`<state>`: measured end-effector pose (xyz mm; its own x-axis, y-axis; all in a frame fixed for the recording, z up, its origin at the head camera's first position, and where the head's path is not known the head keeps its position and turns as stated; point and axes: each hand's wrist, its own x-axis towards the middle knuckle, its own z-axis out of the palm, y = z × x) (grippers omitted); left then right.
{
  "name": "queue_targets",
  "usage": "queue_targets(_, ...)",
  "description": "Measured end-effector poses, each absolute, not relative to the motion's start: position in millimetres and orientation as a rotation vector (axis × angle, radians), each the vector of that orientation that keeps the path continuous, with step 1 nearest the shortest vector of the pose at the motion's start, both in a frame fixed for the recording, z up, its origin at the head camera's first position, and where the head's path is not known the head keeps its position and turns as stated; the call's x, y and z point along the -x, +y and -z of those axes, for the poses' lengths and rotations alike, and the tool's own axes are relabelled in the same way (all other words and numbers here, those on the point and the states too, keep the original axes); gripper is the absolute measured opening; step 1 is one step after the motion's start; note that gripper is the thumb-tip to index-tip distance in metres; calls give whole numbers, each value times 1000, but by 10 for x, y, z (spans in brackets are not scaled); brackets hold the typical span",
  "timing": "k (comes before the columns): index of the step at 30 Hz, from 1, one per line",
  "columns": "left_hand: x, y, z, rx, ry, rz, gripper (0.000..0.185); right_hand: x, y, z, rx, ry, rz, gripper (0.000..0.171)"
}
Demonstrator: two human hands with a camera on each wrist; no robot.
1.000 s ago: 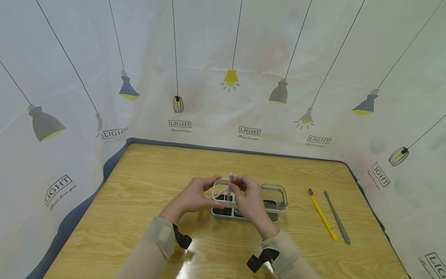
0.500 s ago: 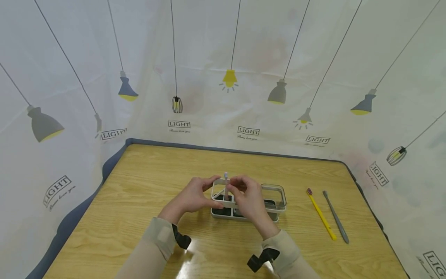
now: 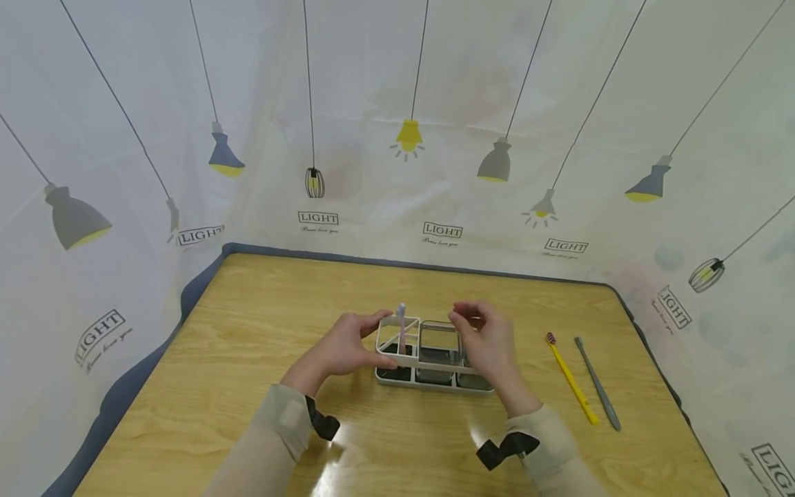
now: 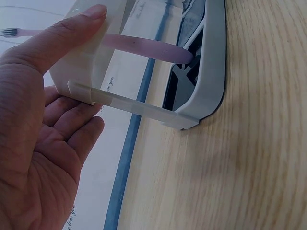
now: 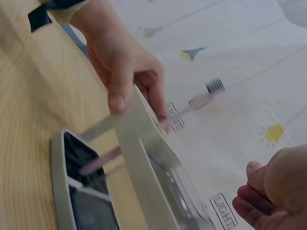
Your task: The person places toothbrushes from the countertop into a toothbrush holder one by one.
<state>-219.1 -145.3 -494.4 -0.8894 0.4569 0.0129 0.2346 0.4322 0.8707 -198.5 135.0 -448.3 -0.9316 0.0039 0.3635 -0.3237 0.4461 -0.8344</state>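
Observation:
A two-tier white toothbrush holder (image 3: pixel 435 387) with dark trays in its base stands mid-table. My left hand (image 3: pixel 344 345) grips the left end of its upper tier (image 5: pixel 132 127), thumb on the near side and fingers behind. A pale pink toothbrush (image 3: pixel 402 336) stands in the left section, bristles up; its handle end (image 4: pixel 182 55) reaches down to the base in the left wrist view. Near the holder's right end is my right hand (image 3: pixel 492 343), fingers loosely bent and holding nothing. The right wrist view shows that hand (image 5: pixel 280 187) apart from the holder.
To the right lie a yellow toothbrush (image 3: pixel 573 379) with dark-striped bristles and a grey toothbrush (image 3: pixel 598 383), side by side. The wooden table (image 3: pixel 298 290) ends at a blue-edged border, with a lamp-printed white curtain (image 3: pixel 366 83) behind and at both sides.
My right hand has let go of the pink toothbrush and moved right, away from it. The toothbrush now stands alone in the holder. My left hand keeps its grip.

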Motion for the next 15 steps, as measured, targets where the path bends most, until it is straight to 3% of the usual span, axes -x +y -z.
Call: queue_targets(15, 2188, -1457, 4929, -606, 2457, -1433, 105, 2190, 2197, 4523, -124, -2424, -1271, 20)
